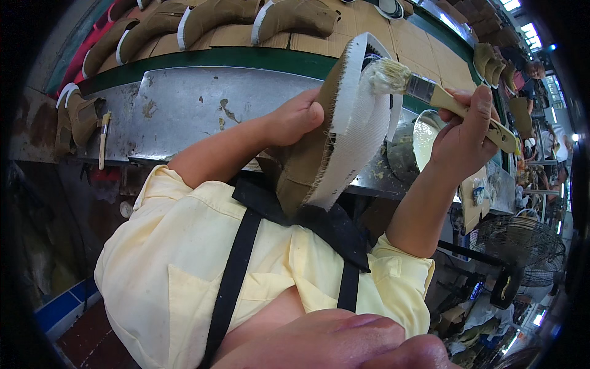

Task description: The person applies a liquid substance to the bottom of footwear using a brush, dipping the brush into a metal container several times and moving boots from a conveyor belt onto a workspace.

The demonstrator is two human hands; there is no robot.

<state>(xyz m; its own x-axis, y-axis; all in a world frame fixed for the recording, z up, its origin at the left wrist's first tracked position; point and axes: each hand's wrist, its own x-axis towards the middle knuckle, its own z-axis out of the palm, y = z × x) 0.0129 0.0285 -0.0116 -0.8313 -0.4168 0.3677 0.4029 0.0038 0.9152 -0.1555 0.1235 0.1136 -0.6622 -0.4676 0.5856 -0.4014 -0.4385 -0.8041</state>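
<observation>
My left hand (297, 117) grips a tan boot (299, 173) by its upper, with its pale fabric underside (357, 133) facing right. The boot's heel end rests near my black apron (267, 193). A white band with a ragged, stitched edge runs around the toe. In my right hand (468, 129) is a flat paintbrush (442, 99) with a light wooden handle. Its bristles, thick with white paste, touch the underside near the toe. Below the brush stands a metal pot (401, 150) with creamy white liquid (424, 136) inside. The left fingers are hidden behind the boot.
Several tan boots (216, 20) lie on cardboard (318, 41) along the bench's far side. At left, more boots (76, 117) stand by a second brush (104, 140) on the metal worktop (184, 101). A fan (518, 246) stands at right; people are in the background.
</observation>
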